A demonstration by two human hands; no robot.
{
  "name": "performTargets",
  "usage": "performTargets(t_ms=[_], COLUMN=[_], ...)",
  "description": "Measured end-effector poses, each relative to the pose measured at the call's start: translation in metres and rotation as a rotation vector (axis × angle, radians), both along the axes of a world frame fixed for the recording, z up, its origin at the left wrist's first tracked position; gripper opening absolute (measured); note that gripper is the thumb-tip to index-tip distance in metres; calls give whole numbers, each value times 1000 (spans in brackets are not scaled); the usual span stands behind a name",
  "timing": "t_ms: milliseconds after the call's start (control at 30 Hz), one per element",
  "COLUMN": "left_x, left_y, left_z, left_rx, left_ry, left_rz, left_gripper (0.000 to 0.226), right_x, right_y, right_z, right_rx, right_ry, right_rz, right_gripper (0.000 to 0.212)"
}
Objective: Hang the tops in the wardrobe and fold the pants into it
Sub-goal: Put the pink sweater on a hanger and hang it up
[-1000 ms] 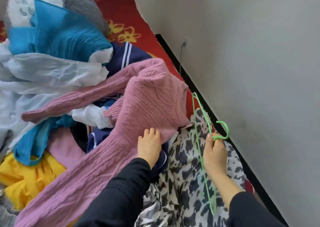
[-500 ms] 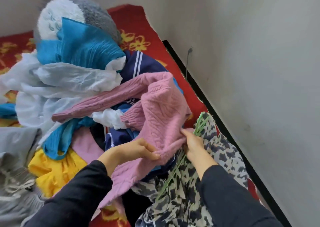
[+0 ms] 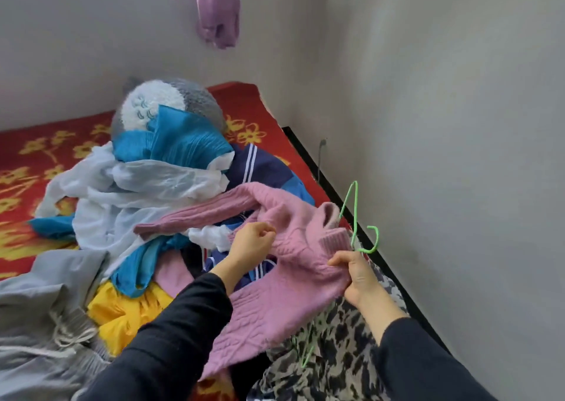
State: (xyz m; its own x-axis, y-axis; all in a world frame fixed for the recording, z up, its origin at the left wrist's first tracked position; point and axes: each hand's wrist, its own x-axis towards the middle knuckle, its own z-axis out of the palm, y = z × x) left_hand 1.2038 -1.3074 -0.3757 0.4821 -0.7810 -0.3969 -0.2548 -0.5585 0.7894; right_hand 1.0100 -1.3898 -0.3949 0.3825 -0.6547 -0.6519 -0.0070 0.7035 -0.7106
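Bunching pink knit sweater (image 3: 293, 247) in curled left hand (image 3: 250, 244), near right on clothes pile (image 3: 146, 192). Pinching its ribbed edge with right hand (image 3: 356, 273), beside green wire hanger (image 3: 354, 214). Likely risking hanger tip snagging loose knit, or slipping out through neck, given its tilt.

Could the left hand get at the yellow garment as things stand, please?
Probably not at once: the left hand grips the pink sweater, though the yellow garment lies partly uncovered close beside that arm.
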Motion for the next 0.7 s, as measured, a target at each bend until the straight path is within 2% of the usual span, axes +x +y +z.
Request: performTargets(t_ms=[100, 133, 167, 233, 300, 400, 500, 533, 633, 700], left_x=[-32, -41, -48, -56, -56, -64, -77, -80, -91, -101], left_y=[-5, -3, -2, 3, 5, 2, -8, -12, -22, -27], left_z=[21, 18, 13, 0, -10, -11, -10, -12, -3, 4], left_rx=[193, 217, 194, 106, 60, 29, 8, 7, 6, 23], left_ry=[493, 528, 513, 320, 203, 219, 277, 280, 286, 297], left_rz=[16, 41, 106, 202, 165, 57, 28, 16, -133, -190], left_gripper=[40, 43, 40, 36, 46, 71, 78, 73, 37, 31], right_x=[-21, -29, -37, -52, -64, -76, -87, -91, -104, -112], right_y=[22, 29, 34, 44, 51, 55, 54, 53, 47, 43], right_z=[17, 19, 20, 22, 26, 37, 46, 50, 63, 70], right_rx=[-24, -23, -18, -6, 11, 3, 0, -3, -8, -20], right_ry=[22, 17, 13, -4, -71, -114, -83, -69, -53, -24], right_rz=[89, 108, 129, 182, 242, 312, 369, 389, 402, 402], right_gripper=[34, 34, 35, 32, 30, 30, 33, 33, 30, 31])
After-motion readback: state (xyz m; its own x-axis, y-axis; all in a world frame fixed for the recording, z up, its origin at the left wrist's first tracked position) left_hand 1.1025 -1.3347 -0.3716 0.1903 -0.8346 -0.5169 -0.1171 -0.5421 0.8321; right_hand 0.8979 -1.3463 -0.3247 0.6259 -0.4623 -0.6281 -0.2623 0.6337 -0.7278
